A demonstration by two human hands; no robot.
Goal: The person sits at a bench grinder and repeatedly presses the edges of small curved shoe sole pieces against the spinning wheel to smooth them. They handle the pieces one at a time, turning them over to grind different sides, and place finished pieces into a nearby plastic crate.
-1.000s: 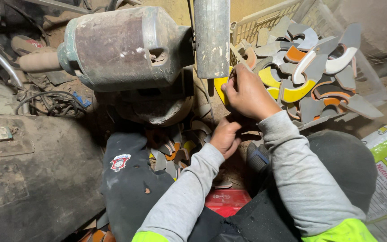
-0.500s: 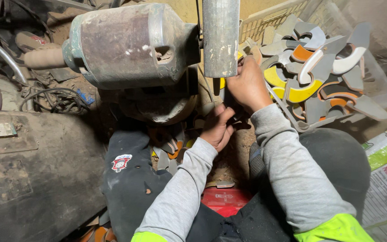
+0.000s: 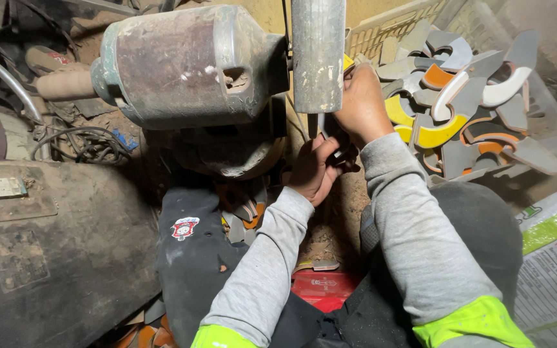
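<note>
You hold a small dark metal piece just below the grey grinding wheel guard, and both hands meet on it there. Your left hand has come up since a moment ago, and its grip is now closed around the lower end of the piece; your right hand stays pressed against the right side of the guard, fingers curled over the piece's upper end, though how tightly you cannot tell from here. That means the piece is now steadied at two ends, right under the guard. Left of the guard sits the worn motor housing, touching it. Right of the guard, a pale plastic crate holds grey, yellow and orange curved offcuts. Well below the guard, a red box lies between your sleeves.
</note>
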